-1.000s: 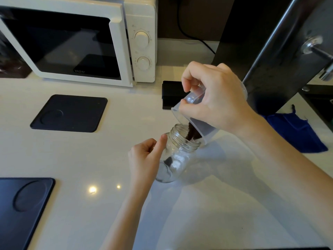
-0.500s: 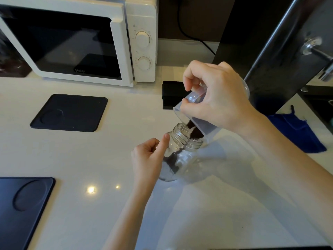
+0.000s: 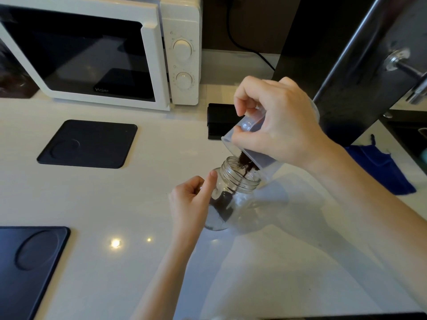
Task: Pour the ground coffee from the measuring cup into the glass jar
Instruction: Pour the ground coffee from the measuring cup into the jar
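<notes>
A clear glass jar (image 3: 240,181) stands on the white counter (image 3: 138,262), its threaded mouth open. My left hand (image 3: 193,202) grips the jar's left side, thumb up against the neck. My right hand (image 3: 277,125) holds a translucent plastic measuring cup (image 3: 256,158) tipped steeply, its lip just over the jar's mouth. Dark ground coffee (image 3: 245,163) slides out of the cup in a thin stream. A dark heap of coffee (image 3: 223,207) lies at the jar's bottom.
A white microwave (image 3: 99,51) stands at the back left. Two black mats lie on the counter, one (image 3: 87,144) left of centre and one (image 3: 27,266) at the near left edge. A black box (image 3: 219,121) sits behind the cup. A blue cloth (image 3: 379,167) lies at right.
The cup has tipped further and risen slightly. More coffee has run into the jar, and the heap at its bottom has grown. My left hand stays on the jar.
</notes>
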Demonstrator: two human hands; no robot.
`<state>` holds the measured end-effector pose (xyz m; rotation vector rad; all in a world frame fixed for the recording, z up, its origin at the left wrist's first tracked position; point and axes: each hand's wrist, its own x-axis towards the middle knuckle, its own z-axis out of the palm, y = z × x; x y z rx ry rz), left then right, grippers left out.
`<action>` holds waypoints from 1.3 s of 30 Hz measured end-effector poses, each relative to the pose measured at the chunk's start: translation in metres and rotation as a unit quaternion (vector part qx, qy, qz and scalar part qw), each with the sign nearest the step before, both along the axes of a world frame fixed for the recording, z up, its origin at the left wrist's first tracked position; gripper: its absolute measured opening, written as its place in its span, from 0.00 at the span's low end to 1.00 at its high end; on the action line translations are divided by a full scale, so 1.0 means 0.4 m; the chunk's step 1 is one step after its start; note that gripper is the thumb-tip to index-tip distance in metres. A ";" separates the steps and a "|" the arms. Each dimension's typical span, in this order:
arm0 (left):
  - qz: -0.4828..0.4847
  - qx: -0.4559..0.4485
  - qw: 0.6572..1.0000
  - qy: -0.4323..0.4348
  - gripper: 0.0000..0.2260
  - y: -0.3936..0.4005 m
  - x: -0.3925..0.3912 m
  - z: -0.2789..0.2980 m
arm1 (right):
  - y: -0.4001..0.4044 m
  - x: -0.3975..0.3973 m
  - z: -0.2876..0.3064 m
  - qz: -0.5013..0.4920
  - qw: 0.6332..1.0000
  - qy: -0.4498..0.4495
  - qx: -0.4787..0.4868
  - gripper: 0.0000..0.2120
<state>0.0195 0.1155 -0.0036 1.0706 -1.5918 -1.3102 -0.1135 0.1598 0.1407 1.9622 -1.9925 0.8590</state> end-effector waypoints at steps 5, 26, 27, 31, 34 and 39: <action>-0.007 -0.002 1.000 -0.004 0.25 0.000 -0.001 -0.004 | 0.000 0.004 -0.001 0.004 1.000 0.020 0.004 0.10; 0.000 0.006 1.000 -0.003 0.24 0.001 -0.005 -0.004 | -0.001 0.007 0.004 0.013 0.999 0.036 0.011 0.09; 0.000 0.006 1.000 -0.004 0.24 0.001 -0.006 -0.004 | -0.001 0.007 0.005 0.014 0.999 0.033 0.011 0.10; 0.001 0.006 1.000 -0.002 0.24 0.000 -0.005 -0.005 | -0.002 0.010 0.004 0.016 0.999 0.038 0.012 0.09; -0.003 0.006 1.000 0.000 0.24 0.001 -0.004 -0.006 | -0.003 0.012 0.005 0.024 0.999 0.038 0.012 0.09; -0.003 0.012 1.000 0.006 0.25 0.001 -0.006 -0.005 | -0.003 0.014 0.006 0.028 0.999 0.043 0.010 0.09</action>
